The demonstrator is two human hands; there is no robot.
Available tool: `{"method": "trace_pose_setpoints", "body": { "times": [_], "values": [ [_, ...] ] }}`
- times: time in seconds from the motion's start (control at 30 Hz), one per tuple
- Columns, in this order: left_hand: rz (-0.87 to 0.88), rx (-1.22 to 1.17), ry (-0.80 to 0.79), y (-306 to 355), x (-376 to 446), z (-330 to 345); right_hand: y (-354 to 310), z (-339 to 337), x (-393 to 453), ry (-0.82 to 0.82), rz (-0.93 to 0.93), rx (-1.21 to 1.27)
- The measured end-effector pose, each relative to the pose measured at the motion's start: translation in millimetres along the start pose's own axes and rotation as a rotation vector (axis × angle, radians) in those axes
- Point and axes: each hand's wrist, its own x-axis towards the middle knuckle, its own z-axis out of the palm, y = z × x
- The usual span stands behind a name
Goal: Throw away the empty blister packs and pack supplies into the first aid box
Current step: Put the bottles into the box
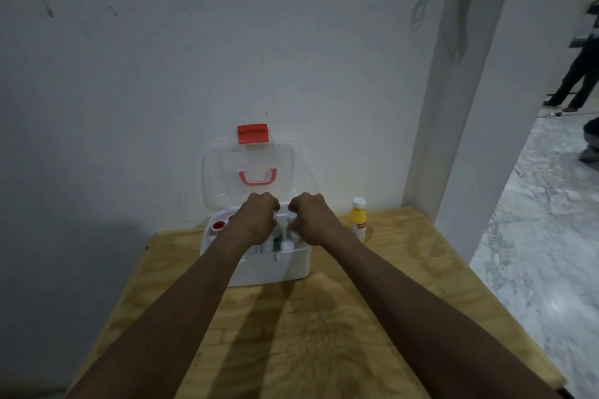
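A white first aid box [272, 269] stands open at the far side of the wooden table, its clear lid [223, 178] with a red latch leaning back against the wall. Both my hands reach into the box. My left hand [257, 220] is curled over items inside; what it grips is hidden. My right hand [309, 219] is closed around a small white bottle [293, 223] standing in the box. Other white bottles and a red-capped container [218, 225] sit inside. A yellow bottle [357, 220] with a white cap stands on the table just right of the box.
The wooden table [308, 334] ends against a white wall, with a white pillar [453, 107] at its back right corner. Marble floor drops off to the right, where a person's legs [577, 78] stand far away. Cords hang on the wall above.
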Motion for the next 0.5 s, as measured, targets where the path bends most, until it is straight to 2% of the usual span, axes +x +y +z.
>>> {"method": "trace_pose_setpoints", "body": {
  "times": [0.33, 0.43, 0.5],
  "values": [
    [-0.012, -0.073, 0.022, 4.1, -17.2, -7.4, 1.6, -8.9, -3.3, 0.028, 0.006, -0.001],
    [0.003, -0.147, 0.150, -1.6, -32.1, -13.4, 6.3, -27.6, -8.2, 0.163, 0.037, 0.044],
    [-0.033, -0.113, 0.264, -14.2, -41.7, -11.9, 15.4, -38.3, -12.0, 0.258, 0.103, 0.044]
  ]
}}
